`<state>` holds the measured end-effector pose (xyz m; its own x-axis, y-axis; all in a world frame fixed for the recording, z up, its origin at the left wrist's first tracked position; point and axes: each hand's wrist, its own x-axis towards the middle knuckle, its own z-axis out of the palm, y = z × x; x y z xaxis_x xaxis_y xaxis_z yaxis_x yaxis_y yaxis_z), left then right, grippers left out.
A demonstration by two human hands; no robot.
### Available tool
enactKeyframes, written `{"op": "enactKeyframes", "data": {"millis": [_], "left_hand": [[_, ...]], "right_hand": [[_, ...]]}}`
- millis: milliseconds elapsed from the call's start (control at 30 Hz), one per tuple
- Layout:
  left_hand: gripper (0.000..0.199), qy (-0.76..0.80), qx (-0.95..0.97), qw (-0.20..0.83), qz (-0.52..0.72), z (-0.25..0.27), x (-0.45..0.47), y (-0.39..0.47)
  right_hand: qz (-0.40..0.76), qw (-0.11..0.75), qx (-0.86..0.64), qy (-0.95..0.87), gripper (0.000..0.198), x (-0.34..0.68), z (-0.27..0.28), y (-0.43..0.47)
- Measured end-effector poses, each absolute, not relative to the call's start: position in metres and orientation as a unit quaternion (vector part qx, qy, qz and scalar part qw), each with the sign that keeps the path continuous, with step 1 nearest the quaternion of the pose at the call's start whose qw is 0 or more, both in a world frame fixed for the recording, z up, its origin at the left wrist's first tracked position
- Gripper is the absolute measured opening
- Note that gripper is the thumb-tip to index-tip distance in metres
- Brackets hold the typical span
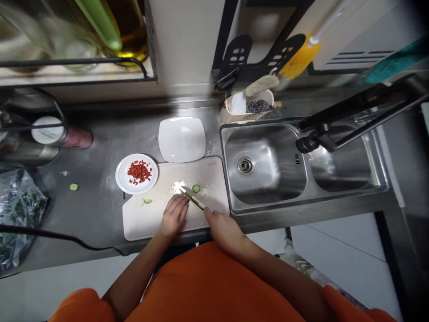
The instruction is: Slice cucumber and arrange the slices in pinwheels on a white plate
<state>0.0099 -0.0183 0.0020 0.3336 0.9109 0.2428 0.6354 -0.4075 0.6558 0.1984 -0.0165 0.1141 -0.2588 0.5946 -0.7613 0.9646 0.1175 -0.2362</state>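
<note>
My right hand (225, 228) is closed round the handle of a kitchen knife (191, 197), its blade angled up and left over the white cutting board (147, 223). My left hand (174, 215) rests on the board just left of the blade, fingers curled and pressed together; what they hold, if anything, is hidden behind them. Beyond the blade lies a round cucumber slice (196, 188) on wet board surface. Green peel-like scraps (146, 201) lie at the board's left side.
A white plate with red goji berries (140, 172) overlaps the board's upper left. Behind the board stands a square white dish (182, 139). The double sink (264, 165) lies right, under a black faucet (335, 125). A plastic bag of greens (20, 214) and another green slice (73, 187) are left.
</note>
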Motion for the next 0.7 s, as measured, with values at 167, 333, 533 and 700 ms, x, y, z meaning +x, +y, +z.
{"op": "enactKeyframes", "data": {"millis": [167, 333, 533, 700], "left_hand": [[0.026, 0.491, 0.779, 0.234, 0.312, 0.003, 0.011, -0.018], [0.026, 0.491, 0.78, 0.234, 0.309, 0.003, 0.011, -0.017], [0.027, 0.487, 0.781, 0.231, 0.315, 0.002, 0.01, -0.017], [0.026, 0.492, 0.781, 0.232, 0.308, 0.0, 0.009, -0.018]], "right_hand": [[-0.37, 0.249, 0.549, 0.707, 0.035, 0.198, 0.111, -0.013], [-0.365, 0.237, 0.551, 0.712, 0.038, 0.195, 0.105, -0.011], [-0.365, 0.236, 0.553, 0.711, 0.039, 0.189, 0.097, -0.005], [-0.372, 0.223, 0.553, 0.711, 0.039, 0.183, 0.088, -0.002]]}}
